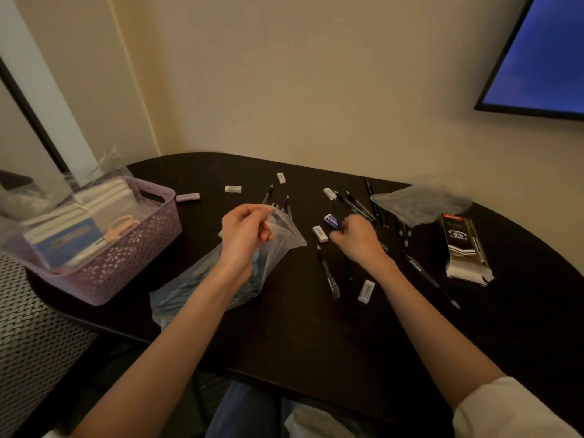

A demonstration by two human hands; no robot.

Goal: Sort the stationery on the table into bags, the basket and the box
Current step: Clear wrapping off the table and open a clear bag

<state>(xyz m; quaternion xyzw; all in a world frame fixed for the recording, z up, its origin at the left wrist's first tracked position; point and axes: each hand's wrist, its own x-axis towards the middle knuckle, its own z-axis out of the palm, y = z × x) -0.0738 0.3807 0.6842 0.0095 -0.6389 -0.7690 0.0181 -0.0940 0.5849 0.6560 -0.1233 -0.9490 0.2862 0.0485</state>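
A dark oval worktop (316, 336) is set against a cream wall, with a blue-lit screen (543, 52) mounted at the far right. At the left edge a lilac perforated basket (126, 263) is seen, in which notebooks, peach-handled scissors (121, 227) and crumpled clear plastic are held. A clear plastic bag (196, 289) is spread on the worktop near the middle-left; its mouth is lifted by the left hand (245, 235), the film being pinched between thumb and curled fingers (264, 216). The right hand (357, 237) is lowered over the scattered pens to the right of the bag, knuckles up and fingers curled; whether anything is gripped cannot be told, as the view there is blurred. Black pens (328, 273) are strewn across the middle and far right of the worktop, with white erasers (319, 233) lying among them and a blue-sleeved eraser (331, 220) just beside the right hand. A second clear bag (420, 200) is laid at the far right, and an opened black pen box (464, 248) is lying near it.
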